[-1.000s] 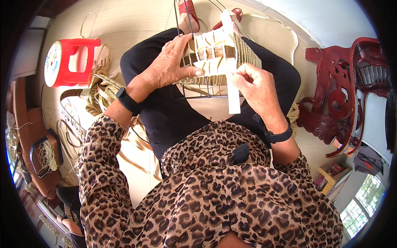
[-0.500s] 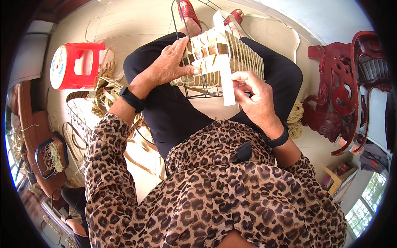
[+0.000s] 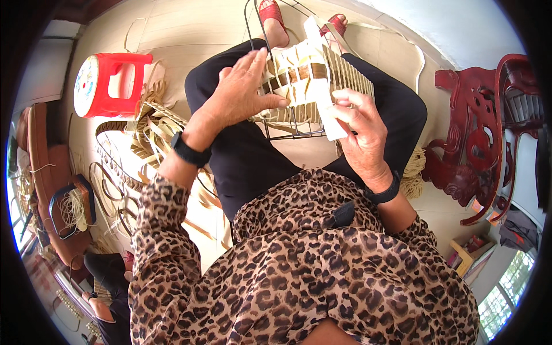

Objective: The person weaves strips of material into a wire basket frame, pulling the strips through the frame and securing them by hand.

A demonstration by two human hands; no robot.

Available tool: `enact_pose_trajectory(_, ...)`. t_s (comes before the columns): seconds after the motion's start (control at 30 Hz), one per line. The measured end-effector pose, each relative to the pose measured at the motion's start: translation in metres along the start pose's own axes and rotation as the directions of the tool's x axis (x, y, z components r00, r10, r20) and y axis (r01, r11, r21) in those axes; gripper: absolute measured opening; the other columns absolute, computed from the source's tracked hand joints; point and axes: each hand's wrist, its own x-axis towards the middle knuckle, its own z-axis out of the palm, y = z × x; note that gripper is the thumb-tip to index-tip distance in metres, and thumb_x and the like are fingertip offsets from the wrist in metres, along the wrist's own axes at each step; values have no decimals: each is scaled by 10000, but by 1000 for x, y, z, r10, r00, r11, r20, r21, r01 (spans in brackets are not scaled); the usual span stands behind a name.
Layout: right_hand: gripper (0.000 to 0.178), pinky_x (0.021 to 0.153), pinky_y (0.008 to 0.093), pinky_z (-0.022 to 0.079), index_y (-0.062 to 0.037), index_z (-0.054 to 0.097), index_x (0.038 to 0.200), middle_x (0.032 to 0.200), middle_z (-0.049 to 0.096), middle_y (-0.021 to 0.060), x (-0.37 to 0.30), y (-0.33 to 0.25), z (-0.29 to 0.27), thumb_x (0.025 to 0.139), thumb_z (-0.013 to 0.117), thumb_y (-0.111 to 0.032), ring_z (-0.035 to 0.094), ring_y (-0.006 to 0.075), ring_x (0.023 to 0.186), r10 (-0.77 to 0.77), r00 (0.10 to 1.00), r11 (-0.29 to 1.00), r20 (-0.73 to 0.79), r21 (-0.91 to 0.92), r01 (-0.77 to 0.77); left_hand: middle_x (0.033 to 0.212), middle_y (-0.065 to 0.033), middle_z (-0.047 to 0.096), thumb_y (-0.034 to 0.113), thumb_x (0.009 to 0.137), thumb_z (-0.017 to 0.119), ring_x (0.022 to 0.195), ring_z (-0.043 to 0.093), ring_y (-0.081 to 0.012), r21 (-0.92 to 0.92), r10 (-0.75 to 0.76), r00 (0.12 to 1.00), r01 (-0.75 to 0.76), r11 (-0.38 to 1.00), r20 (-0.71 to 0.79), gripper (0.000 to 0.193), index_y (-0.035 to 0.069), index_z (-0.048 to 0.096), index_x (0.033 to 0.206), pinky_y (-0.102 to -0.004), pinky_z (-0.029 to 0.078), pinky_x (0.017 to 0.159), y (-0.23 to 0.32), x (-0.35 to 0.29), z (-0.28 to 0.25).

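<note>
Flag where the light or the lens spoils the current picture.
Head view: the white strip is nearly washed out, its surface detail lost; head view: glare bleaches the floor beside the left sleeve; head view: the black trousers show little fold detail; head view: the fisheye leaves black corners, and the window at lower right is bright and slanted.

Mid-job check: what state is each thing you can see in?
Woven frame: partly covered, bare wires showing
White strip: lower end free
Left hand: open, at the frame
Right hand: fingers bent, at the strip
Loose strips: heaped on the floor
Stool: unoccupied
Red shoes: worn
</note>
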Motion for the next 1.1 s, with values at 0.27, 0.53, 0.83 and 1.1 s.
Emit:
enact_pose_trajectory(0.27, 266, 752, 316, 475, -40, 643, 893, 985, 612, 84, 12, 4, -10, 645, 638, 54, 583, 246, 873, -175, 982, 984, 75, -18, 177, 1368, -185, 333, 224, 668, 755, 1255, 338, -337, -185, 105, 937, -174, 967, -333, 883, 65, 262, 1383, -405, 298, 1015, 53, 10, -3)
enact_pose_trajectory(0.53, 231, 786, 329, 480, -43, 654, 904, 988, 625, 88, 5, 0, -8, 683, 622, 15, 582, 262, 924, -131, 988, 991, 83, 22, 130, 1394, -211, 271, 158, 557, 793, 1266, 303, -370, -251, 107, 934, -200, 947, -340, 1075, 33, 148, 1408, -407, 270, 1029, 56, 3, 10)
enact_pose_trajectory(0.83, 234, 788, 333, 482, -33, 656, 913, 973, 630, 90, 2, -1, -6, 681, 638, -9, 591, 268, 905, -92, 993, 993, 74, 81, 86, 1332, -166, 397, 159, 658, 733, 1235, 388, -276, -589, -74, 920, -182, 788, -384, 836, 25, 295, 1357, -362, 301, 1022, 47, -10, 16)
enact_pose_trajectory(1.1, 216, 767, 332, 490, -35, 651, 921, 965, 631, 79, 4, -3, -8, 706, 645, -14, 598, 261, 894, -71, 995, 993, 69, 102, 64, 1325, -179, 403, 435, 617, 772, 1235, 384, -293, -432, 1, 902, -208, 877, -432, 972, 22, 295, 1357, -374, 301, 1021, 41, 0, 23)
